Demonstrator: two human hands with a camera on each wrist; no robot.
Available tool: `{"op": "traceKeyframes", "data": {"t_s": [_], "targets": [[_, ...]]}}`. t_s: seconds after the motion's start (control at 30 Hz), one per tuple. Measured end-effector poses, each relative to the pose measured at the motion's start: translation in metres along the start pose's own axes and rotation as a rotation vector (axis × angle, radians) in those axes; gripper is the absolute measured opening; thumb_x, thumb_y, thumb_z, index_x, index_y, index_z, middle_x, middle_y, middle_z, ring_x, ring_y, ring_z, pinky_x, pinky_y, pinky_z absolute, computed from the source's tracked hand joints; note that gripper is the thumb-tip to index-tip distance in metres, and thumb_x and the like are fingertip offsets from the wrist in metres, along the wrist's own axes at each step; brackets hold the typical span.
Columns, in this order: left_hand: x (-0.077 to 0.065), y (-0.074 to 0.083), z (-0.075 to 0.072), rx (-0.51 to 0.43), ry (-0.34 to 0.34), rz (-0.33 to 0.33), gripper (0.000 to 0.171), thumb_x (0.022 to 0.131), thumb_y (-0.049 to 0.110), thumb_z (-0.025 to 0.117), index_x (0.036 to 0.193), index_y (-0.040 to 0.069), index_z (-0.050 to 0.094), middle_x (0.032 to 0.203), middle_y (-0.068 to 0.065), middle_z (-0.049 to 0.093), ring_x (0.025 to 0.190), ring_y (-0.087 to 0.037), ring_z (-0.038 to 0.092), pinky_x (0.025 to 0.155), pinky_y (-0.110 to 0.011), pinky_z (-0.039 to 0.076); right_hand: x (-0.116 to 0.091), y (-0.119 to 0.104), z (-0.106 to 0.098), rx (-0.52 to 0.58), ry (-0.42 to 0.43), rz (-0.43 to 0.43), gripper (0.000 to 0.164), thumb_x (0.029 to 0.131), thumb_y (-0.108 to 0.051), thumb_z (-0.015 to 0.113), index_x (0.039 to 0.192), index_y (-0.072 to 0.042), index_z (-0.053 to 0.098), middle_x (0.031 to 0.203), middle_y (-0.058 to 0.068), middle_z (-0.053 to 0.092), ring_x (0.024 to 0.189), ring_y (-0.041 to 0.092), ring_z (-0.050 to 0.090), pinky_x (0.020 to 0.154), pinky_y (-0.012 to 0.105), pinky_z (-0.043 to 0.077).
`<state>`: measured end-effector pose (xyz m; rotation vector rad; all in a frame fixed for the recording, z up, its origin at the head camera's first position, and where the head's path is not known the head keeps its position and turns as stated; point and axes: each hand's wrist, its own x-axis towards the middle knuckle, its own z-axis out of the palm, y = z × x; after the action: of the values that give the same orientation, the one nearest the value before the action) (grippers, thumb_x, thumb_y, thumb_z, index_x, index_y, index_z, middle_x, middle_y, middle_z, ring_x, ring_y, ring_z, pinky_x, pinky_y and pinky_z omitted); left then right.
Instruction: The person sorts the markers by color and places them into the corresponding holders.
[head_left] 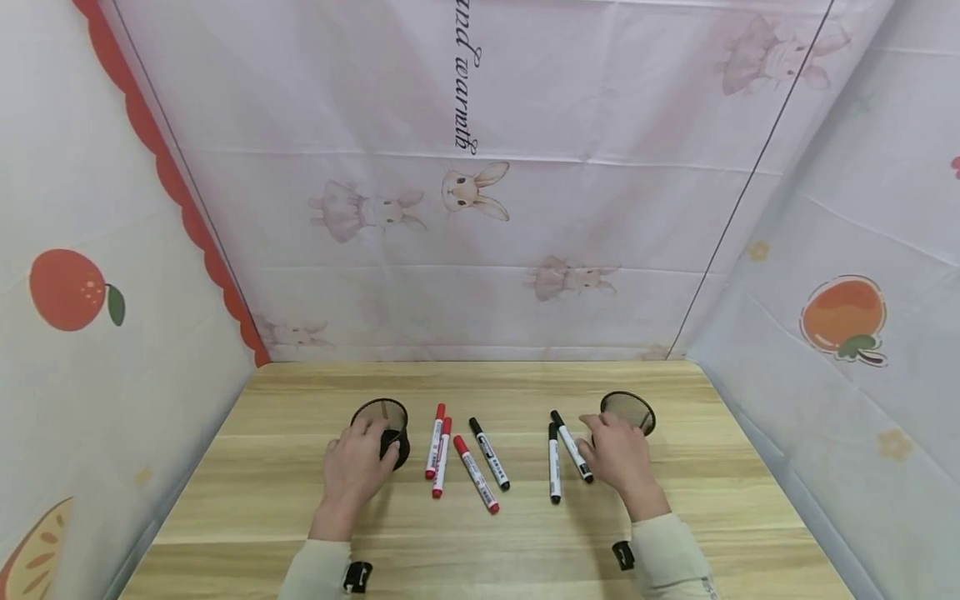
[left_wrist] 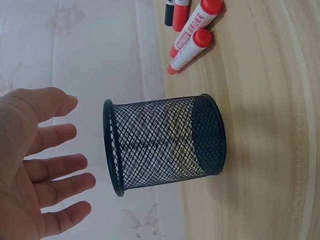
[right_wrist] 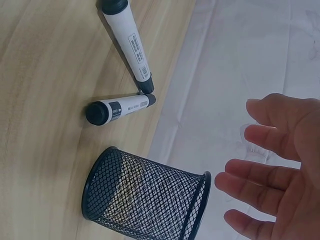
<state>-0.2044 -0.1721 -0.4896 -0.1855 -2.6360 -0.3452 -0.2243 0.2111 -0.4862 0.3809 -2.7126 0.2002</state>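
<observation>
We note the left hand (left_wrist: 42, 165) and right hand (right_wrist: 277, 165) loosely spread, gripping nothing, near the tops of the upright left cup (left_wrist: 162, 145) and right cup (right_wrist: 147, 197), markers (head_left: 477, 475) lying between. We judge a finger brushing either cup could tip it. Hands partly hide both in the head view; the right-wrist view crops one

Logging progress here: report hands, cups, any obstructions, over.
Left hand hovers over left mesh pen cup, right hand over right mesh pen cup; neither grips. Cups upright, no markers inside. Three red markers, three black markers lie between; nothing blocks either hand.
</observation>
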Motion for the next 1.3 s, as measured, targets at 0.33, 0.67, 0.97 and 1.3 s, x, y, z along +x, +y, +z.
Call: {"op": "traceKeyframes", "data": {"t_s": [0.33,0.67,0.97,1.3], "targets": [[-0.008,-0.001,0.001,-0.11,0.036,-0.02,0.044,0.077,0.029,0.074,0.112,0.004,0.064,0.11,-0.018,0.059,0.094,-0.036,0.058,0.069,-0.052,0.046,-0.004,-0.003,0.0,0.072,-0.059,0.053,0.038,0.08,-0.027,0.071,0.113,-0.007,0.065,0.103,0.017,0.062,0.081,0.035,0.06,0.061,0.048,0.048],[-0.016,-0.013,0.015,-0.305,0.176,-0.031,0.045,0.071,0.02,0.08,0.111,0.006,0.065,0.109,-0.018,0.059,0.096,-0.037,0.057,0.073,-0.053,0.047,-0.01,-0.007,0.015,0.181,-0.111,0.137,0.042,0.081,-0.027,0.069,0.118,-0.009,0.061,0.106,0.016,0.061,0.079,0.032,0.061,0.061,0.046,0.048],[-0.021,-0.02,0.024,-0.488,0.151,-0.185,0.055,0.073,0.017,0.079,0.121,0.003,0.057,0.12,-0.02,0.05,0.111,-0.036,0.047,0.087,-0.053,0.04,-0.014,-0.01,0.026,0.348,-0.083,0.178,0.045,0.079,-0.019,0.072,0.119,-0.003,0.058,0.107,0.02,0.061,0.093,0.037,0.059,0.073,0.05,0.047],[-0.023,-0.03,0.033,-0.567,0.101,-0.323,0.084,0.07,0.018,0.081,0.138,-0.001,0.035,0.129,-0.025,0.039,0.118,-0.04,0.036,0.092,-0.057,0.033,-0.01,-0.012,0.043,0.434,-0.091,0.248,0.039,0.077,-0.012,0.07,0.115,-0.002,0.061,0.098,0.016,0.064,0.081,0.028,0.06,0.065,0.043,0.047]]}}
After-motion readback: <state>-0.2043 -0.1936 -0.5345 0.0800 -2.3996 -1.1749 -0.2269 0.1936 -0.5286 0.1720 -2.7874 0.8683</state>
